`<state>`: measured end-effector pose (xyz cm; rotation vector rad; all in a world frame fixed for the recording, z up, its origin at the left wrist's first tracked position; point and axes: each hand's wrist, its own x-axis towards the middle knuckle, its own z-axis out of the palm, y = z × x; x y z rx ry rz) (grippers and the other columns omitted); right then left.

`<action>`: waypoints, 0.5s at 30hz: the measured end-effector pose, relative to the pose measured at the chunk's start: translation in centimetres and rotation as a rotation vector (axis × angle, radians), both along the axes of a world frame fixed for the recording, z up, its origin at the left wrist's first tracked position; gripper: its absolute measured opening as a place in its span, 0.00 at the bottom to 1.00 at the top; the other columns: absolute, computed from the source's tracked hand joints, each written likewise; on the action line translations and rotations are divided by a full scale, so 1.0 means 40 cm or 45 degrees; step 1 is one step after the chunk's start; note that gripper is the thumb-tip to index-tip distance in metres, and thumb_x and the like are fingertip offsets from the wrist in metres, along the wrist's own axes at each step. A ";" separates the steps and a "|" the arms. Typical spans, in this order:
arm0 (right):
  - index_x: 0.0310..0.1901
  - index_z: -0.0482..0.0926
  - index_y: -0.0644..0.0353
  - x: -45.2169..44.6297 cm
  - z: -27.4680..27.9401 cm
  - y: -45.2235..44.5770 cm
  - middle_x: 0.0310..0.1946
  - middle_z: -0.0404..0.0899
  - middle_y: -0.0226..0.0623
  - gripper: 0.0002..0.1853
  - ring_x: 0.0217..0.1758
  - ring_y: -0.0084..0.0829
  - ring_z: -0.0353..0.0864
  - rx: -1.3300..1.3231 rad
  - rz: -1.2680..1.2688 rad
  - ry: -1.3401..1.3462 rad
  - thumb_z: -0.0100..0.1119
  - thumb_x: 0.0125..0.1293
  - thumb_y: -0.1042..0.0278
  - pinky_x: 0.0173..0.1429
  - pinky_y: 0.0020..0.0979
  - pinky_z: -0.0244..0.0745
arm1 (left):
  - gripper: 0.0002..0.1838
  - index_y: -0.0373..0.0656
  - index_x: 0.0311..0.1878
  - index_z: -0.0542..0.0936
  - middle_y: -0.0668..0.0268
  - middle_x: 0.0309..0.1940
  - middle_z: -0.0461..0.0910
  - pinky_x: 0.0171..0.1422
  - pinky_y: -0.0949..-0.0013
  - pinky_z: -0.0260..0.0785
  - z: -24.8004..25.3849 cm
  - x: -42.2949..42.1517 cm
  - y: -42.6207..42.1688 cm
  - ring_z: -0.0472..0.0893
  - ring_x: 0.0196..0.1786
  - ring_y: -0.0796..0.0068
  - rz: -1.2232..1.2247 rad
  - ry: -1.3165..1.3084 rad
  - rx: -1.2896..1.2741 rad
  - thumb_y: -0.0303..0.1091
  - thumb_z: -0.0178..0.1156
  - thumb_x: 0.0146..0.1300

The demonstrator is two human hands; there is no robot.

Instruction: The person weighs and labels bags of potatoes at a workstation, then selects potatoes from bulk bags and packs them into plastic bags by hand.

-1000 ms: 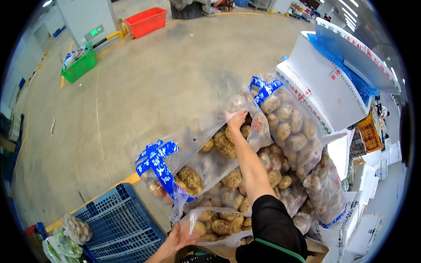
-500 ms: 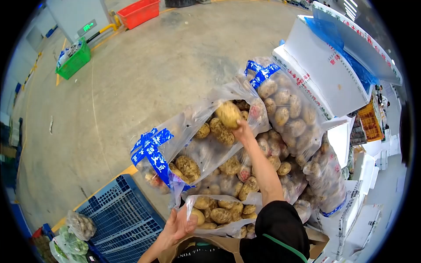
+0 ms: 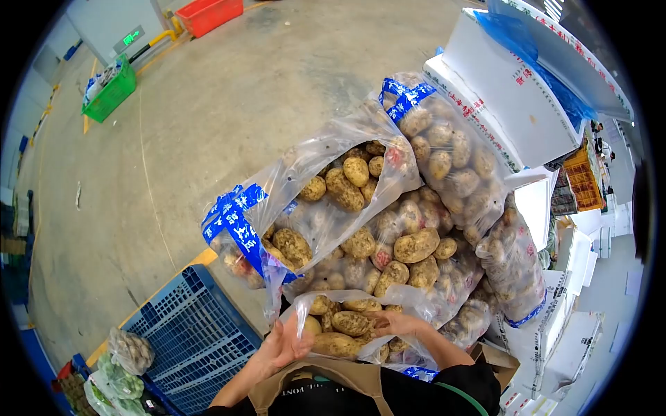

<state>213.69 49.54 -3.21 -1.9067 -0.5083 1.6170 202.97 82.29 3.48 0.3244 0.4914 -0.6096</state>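
In front of my body, an opened clear plastic bag (image 3: 424,307) holds several brown potatoes (image 3: 352,323). My left hand (image 3: 286,344) is at its left side, closed on the rim of the plastic. Over the right part of the opening, my right hand (image 3: 397,324) has its fingers stretched out against the potatoes; its fingertips are partly hidden among them. A large potato (image 3: 336,344) lies near the front of this bag. Farther out lies a bigger torn plastic sack (image 3: 312,253) with blue printed tape (image 3: 239,225), and potatoes show through its hole.
More filled potato sacks (image 3: 461,156) lie to the right, beside white foam boxes (image 3: 503,90). A blue plastic pallet (image 3: 198,340) is at lower left, near bagged vegetables (image 3: 114,378). Green (image 3: 111,90) and red (image 3: 208,15) bins stand on the floor.
My right hand has come back from the torn sack, where it held a large potato, to the near bag. A large potato now shows there. My left hand stays on the rim.
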 end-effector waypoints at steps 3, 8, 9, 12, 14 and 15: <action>0.51 0.77 0.63 0.137 0.046 0.093 0.44 0.80 0.49 0.29 0.44 0.41 0.82 0.022 0.371 -0.373 0.62 0.56 0.46 0.49 0.36 0.76 | 0.58 0.60 0.72 0.48 0.68 0.27 0.68 0.26 0.79 0.56 -0.008 -0.038 0.020 0.65 0.26 0.81 -0.013 -0.027 -0.059 0.76 0.58 0.40; 0.60 0.66 0.68 0.563 -0.106 0.321 0.61 0.65 0.58 0.32 0.64 0.47 0.66 0.362 -0.350 -1.456 0.61 0.54 0.66 0.65 0.41 0.64 | 0.58 0.57 0.73 0.47 0.69 0.23 0.67 0.22 0.81 0.54 -0.013 -0.065 0.030 0.63 0.19 0.81 -0.042 -0.160 -0.062 0.77 0.56 0.43; 0.64 0.60 0.67 0.647 -0.182 0.356 0.66 0.54 0.61 0.38 0.68 0.55 0.57 0.199 -0.210 -1.736 0.63 0.51 0.67 0.69 0.44 0.58 | 0.58 0.56 0.73 0.46 0.70 0.23 0.66 0.21 0.81 0.53 -0.017 -0.071 0.030 0.62 0.19 0.81 -0.030 -0.162 -0.047 0.77 0.56 0.43; 0.66 0.58 0.61 0.810 -0.365 0.409 0.65 0.53 0.62 0.44 0.67 0.58 0.56 -0.364 0.082 -1.756 0.66 0.45 0.67 0.67 0.53 0.57 | 0.60 0.55 0.73 0.46 0.69 0.25 0.70 0.20 0.81 0.54 -0.026 -0.092 0.026 0.63 0.20 0.82 0.062 -0.015 0.015 0.78 0.55 0.42; 0.65 0.62 0.54 0.827 -0.404 0.418 0.61 0.59 0.56 0.43 0.62 0.54 0.61 -0.389 0.045 -1.863 0.65 0.40 0.70 0.61 0.51 0.61 | 0.60 0.55 0.73 0.46 0.69 0.26 0.71 0.21 0.81 0.55 -0.033 -0.096 0.024 0.64 0.19 0.82 0.097 0.039 -0.004 0.79 0.54 0.41; 0.64 0.64 0.54 0.833 -0.385 0.428 0.60 0.61 0.55 0.42 0.62 0.53 0.61 -0.406 0.047 -1.724 0.65 0.40 0.68 0.62 0.51 0.61 | 0.60 0.55 0.73 0.46 0.69 0.26 0.70 0.21 0.81 0.56 -0.028 -0.093 0.024 0.63 0.19 0.82 0.091 0.048 0.019 0.79 0.54 0.40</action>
